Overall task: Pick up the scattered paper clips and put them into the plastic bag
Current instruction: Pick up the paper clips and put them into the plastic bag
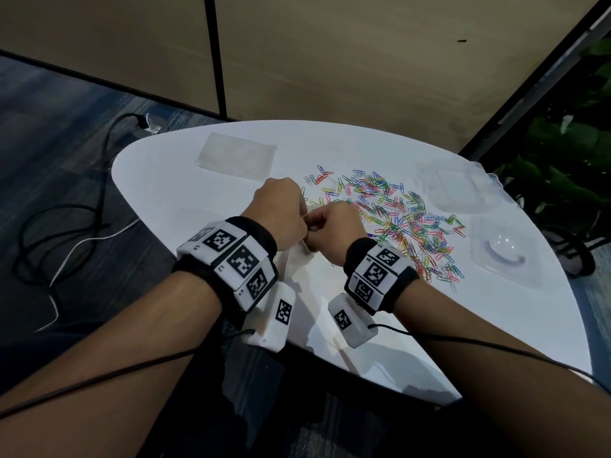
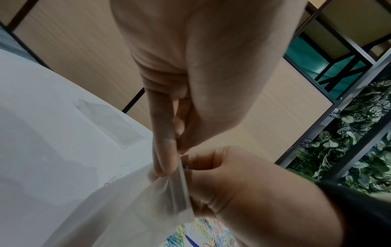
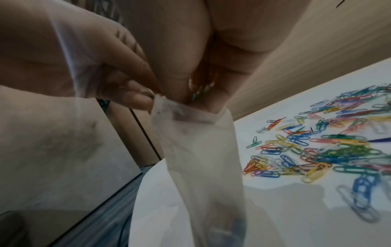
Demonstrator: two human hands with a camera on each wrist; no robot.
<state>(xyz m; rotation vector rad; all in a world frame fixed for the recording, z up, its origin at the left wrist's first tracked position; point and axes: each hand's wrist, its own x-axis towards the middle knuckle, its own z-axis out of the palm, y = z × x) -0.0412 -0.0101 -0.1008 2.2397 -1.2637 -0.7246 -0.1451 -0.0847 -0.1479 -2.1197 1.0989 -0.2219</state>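
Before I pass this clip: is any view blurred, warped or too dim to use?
Head view: sharp but dim, table edge bowed by the wide lens. Left wrist view: left hand close and soft, plastic bag hazy. Right wrist view: near paper clips smeared; farther ones crisper.

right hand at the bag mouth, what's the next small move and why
Probably let the fingers go slack so the clips drop in. The right hand has its fingertips inside the mouth of the plastic bag, coloured clips pinched between them, while the left hand pinches the rim open. Most paper clips are on the table.
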